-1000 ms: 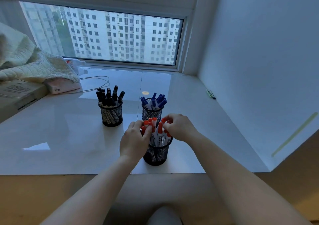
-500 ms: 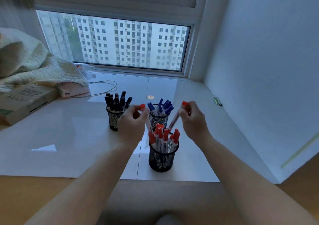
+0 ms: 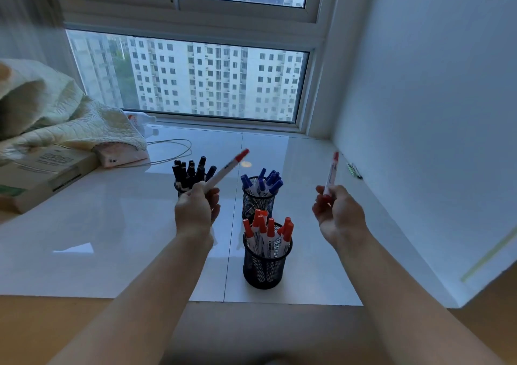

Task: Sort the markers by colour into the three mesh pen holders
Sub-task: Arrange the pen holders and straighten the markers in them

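Three black mesh pen holders stand on the white sill. The nearest holder (image 3: 266,269) contains several red-capped markers (image 3: 267,229). Behind it a second holder (image 3: 256,201) carries blue-capped markers (image 3: 264,181), and a third holder (image 3: 180,188), partly hidden by my left hand, carries black markers (image 3: 191,168). My left hand (image 3: 197,210) grips a red-capped marker (image 3: 227,168) raised and pointing up-right. Out to the right, my right hand (image 3: 337,213) holds another red-capped marker (image 3: 330,174) nearly upright.
A quilted cream cloth (image 3: 56,118) and a cardboard box (image 3: 42,168) lie at the left, with a thin white cable (image 3: 173,152) beside them. A small green object (image 3: 354,170) lies by the right wall. The window is behind; the sill's front edge is near me.
Both hands have lifted a red marker each out of the nearest holder and moved apart, left hand leftward, right hand rightward and up.
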A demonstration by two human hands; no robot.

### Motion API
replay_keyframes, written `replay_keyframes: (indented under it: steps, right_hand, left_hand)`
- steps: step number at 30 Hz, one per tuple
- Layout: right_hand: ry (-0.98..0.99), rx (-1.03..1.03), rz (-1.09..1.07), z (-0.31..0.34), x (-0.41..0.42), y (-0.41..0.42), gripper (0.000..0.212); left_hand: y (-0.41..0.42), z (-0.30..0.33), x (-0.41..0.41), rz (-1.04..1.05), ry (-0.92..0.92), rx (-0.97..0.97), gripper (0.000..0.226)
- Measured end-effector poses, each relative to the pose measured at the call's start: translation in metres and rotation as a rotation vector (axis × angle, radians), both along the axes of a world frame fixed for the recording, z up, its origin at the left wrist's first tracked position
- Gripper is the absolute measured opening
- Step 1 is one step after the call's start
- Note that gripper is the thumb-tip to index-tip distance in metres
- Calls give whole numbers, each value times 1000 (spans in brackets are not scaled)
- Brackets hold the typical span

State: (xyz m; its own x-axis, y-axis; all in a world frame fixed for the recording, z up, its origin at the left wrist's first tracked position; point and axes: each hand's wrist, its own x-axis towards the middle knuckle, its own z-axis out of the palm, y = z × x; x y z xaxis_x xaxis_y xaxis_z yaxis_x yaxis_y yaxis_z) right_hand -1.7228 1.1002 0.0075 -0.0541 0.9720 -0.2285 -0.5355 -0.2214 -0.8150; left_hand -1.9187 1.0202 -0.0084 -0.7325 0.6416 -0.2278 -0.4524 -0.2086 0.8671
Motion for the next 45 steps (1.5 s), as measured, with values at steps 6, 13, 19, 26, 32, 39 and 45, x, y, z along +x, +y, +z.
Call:
replay_keyframes:
  steps: [6,13,19,26,32,39,45]
  right_hand:
    - [-129,76,230,-12,4,-13,26]
    - [-512,328,152,-18,3,-30,12]
    - [-721,540,191,-30,1,-39,22]
    - [-1010,748,109,-46,-1,-38,15]
    - [-1017,756,10,-44,-2,-33,12]
    - [-1237,967,17,-55,-3,-40,40]
    - [-1272,977,75,-71,-3,-42,20]
  left_hand:
    - [1,-6,6,-316,-170,60,12]
    - [1,-9,7,-478,-190,175,17]
    - [1,-15,14,-425,147,25,7]
    - [-1,-24,23,-257,509,-19,7]
    - [-6,-29,29,-243,677,-63,19]
    - [-14,-34,35,-270,847,-49,9]
    - [-19,-41,35,-301,760,-60,17]
